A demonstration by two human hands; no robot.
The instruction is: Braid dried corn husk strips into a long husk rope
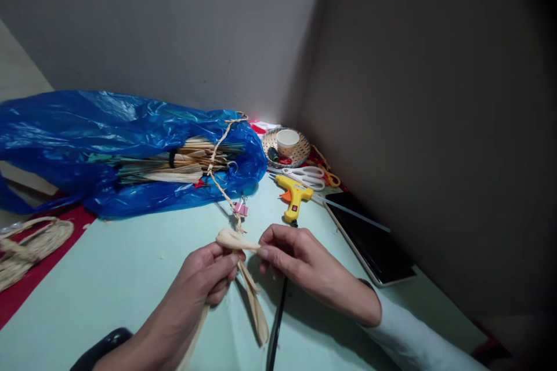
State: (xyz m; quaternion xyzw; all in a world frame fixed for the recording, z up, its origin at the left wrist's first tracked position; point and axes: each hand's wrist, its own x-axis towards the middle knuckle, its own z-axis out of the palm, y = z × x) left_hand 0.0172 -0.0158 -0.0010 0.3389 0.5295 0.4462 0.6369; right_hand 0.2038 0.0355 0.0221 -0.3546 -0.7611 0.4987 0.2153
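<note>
Strips of pale dried husk (232,239) cross between my two hands in the middle of the head view. My left hand (211,272) pinches them where they meet, thumb on top. The fingers of my right hand (289,252) are closed on the end of one strip, drawn out to the right. Another husk strip hangs down toward the front, and a long one trails below my left hand. Just beyond, a twisted husk cord (220,182) runs back over the blue bag, with a pink binder clip (240,209) near its front end.
A blue plastic bag (126,110) with a bundle of husks (187,163) lies back left. Behind my right hand are a yellow glue gun (296,191), white scissors (304,175) and a woven tray (300,156) holding a cup (288,142). A black tablet (369,237) lies right; coiled braid (37,246) left.
</note>
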